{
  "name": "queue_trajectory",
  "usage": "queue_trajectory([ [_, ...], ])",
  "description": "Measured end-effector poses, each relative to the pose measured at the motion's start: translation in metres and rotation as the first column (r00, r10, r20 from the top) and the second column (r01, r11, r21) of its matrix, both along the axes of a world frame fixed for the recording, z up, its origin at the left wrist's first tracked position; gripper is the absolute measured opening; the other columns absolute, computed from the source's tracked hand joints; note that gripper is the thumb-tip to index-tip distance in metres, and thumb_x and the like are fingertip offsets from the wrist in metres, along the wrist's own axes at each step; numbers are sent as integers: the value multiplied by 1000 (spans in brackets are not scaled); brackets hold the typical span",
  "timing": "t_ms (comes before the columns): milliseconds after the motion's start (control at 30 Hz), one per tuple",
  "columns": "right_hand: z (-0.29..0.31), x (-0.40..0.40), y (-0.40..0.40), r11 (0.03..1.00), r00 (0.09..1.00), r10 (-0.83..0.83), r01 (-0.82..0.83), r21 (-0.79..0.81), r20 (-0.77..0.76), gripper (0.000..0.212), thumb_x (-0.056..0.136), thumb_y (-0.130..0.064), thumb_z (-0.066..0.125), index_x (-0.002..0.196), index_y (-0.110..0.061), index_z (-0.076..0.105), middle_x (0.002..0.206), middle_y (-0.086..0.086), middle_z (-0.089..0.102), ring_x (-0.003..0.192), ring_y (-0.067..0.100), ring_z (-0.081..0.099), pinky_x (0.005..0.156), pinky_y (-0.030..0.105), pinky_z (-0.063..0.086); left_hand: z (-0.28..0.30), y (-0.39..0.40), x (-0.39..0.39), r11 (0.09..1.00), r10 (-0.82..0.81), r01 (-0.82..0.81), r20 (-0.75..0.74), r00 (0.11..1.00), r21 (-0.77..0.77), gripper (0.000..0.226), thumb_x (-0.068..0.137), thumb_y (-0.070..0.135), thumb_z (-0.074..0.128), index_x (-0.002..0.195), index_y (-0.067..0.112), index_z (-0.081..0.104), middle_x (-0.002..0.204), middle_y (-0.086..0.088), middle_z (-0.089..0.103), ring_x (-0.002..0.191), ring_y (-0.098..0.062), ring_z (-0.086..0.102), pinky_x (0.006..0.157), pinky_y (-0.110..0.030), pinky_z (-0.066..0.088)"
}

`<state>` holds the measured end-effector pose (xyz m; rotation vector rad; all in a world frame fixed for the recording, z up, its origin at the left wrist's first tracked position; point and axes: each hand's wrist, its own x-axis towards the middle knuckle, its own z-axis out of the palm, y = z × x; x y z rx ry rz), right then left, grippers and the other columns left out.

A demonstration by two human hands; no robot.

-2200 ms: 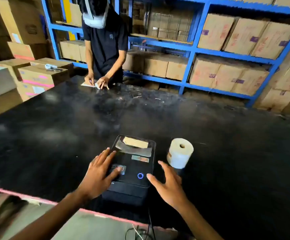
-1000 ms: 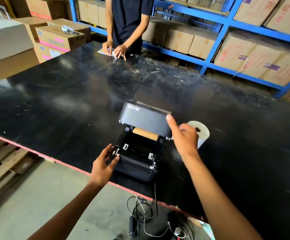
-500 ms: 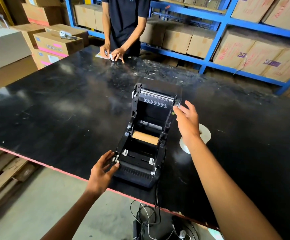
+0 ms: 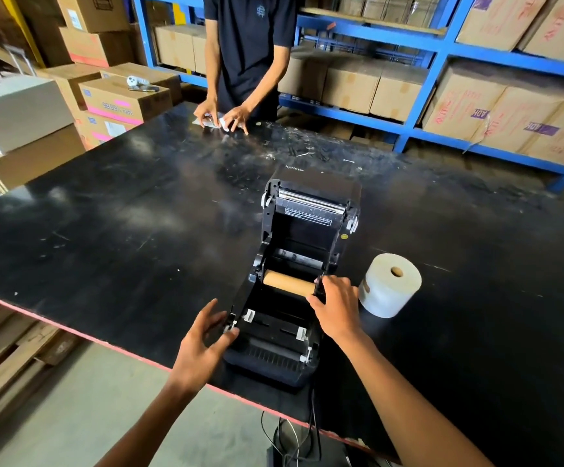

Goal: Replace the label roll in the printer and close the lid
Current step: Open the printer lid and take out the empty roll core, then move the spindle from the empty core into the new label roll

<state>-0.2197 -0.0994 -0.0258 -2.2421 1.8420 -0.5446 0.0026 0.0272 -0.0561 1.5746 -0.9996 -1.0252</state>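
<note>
Right-hand fingers curl around the right end of the bare brown cardboard core for removal; the left hand, fingers spread, steadies the open black plastic printer.

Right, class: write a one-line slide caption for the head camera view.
Label printer lid open: right hand reaches the empty cardboard core, left hand steadies the base, fresh label roll waits.

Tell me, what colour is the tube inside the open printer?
Cardboard brown tube, seen from the head view.
</note>
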Motion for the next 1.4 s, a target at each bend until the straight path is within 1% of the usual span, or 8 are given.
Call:
queue_trajectory([
  [367,36,-47,43,978,654,-112,-59,198,748,3,89,-15,60,91,-15,62,89,4,69,87,20,66,76,20,53,52,-63,-64,958,-163,180,96,982,-225,49,99,17,53,145,17,40,124,27,54,117,21,46,94,4,30],
  [467,32,-82,64,958,531,-259,36,285,806,13,92,-16,56,100,-12,65,98,15,68,93,27,67,86,42,56,55,-59,-94,926,-277,295,104,955,-235,41,97,13,55,136,22,50,110,0,68,96,4,59,85,-4,42],
  [567,24,-116,82,932,379,-361,102,349,852,14,93,-14,54,94,-19,67,90,5,73,86,20,72,71,28,59,55,-59,-129,884,-391,403,97,915,-238,44,93,9,61,136,17,53,101,-11,74,90,-18,68,86,-23,52],
  [867,-4,-226,100,840,240,-502,366,401,831,18,94,-15,52,100,-13,69,78,7,70,75,22,65,76,42,51,27,-88,-215,805,-463,545,327,824,-235,36,91,13,64,122,31,60,101,7,74,91,-3,68,83,-21,52],
  [1100,-27,-283,81,840,333,-531,329,432,779,18,94,-17,54,88,-20,71,71,-8,71,68,4,65,61,21,50,-15,-121,-263,662,-418,744,869,265,92,29,88,19,65,116,12,69,116,-9,72,104,-35,64,86,-40,53],
  [1233,-41,-276,71,854,363,-520,256,454,773,18,93,-13,53,86,-5,68,70,2,65,63,6,62,57,19,47,-24,-128,-273,671,-291,729,953,89,137,50,42,19,94,89,14,80,94,-7,79,90,-32,75,69,-31,61],
  [1300,-46,-273,69,854,384,-519,207,476,764,20,93,-15,54,82,-8,68,68,-1,65,64,6,64,57,18,48,-31,-122,-275,726,-262,685,943,204,54,51,41,9,93,91,10,79,98,-11,78,94,-33,74,71,-36,61],
  [1400,-56,-271,70,858,411,-508,172,484,757,23,93,-18,54,75,-11,67,61,-7,64,65,8,65,57,18,48,-31,-107,-282,919,-247,370,533,809,-135,19,83,1,70,100,9,76,105,-12,76,102,-27,68,90,-40,56],
])
